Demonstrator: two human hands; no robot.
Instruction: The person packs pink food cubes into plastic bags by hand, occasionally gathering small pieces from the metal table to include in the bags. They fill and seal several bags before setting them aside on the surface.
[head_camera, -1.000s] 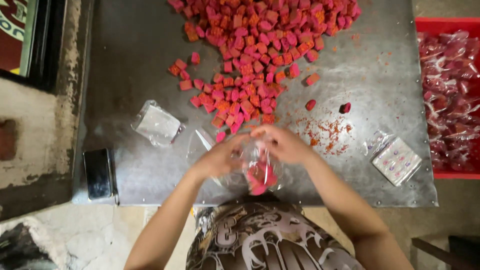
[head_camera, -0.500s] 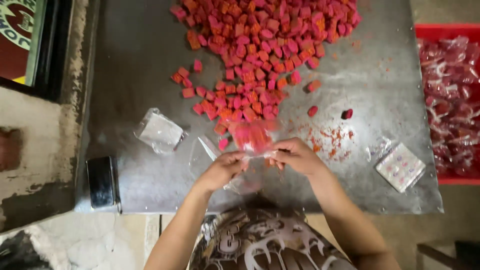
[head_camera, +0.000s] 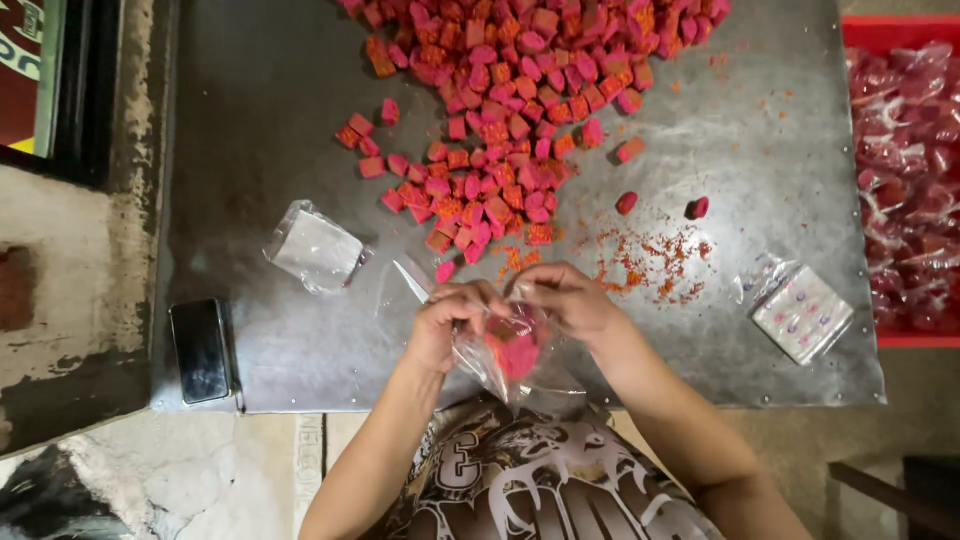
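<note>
Both hands meet at the near edge of the metal table (head_camera: 280, 110). The left hand (head_camera: 447, 322) and the right hand (head_camera: 570, 300) pinch the mouth of a small clear plastic bag (head_camera: 515, 360) between closed fingers, holding it open; it hangs between them with pink-red cubes (head_camera: 518, 350) inside. Just beyond the grip lies a heap of pink and orange cubes (head_camera: 520, 90), with loose crumbs (head_camera: 650, 260) just past the right hand. Left of the grip sits a stack of empty clear bags (head_camera: 315, 250), and farther left a dark phone (head_camera: 201, 350). Right of the grip lies a flat packet (head_camera: 803, 312), and beyond it a red crate of filled bags (head_camera: 905, 180).
</note>
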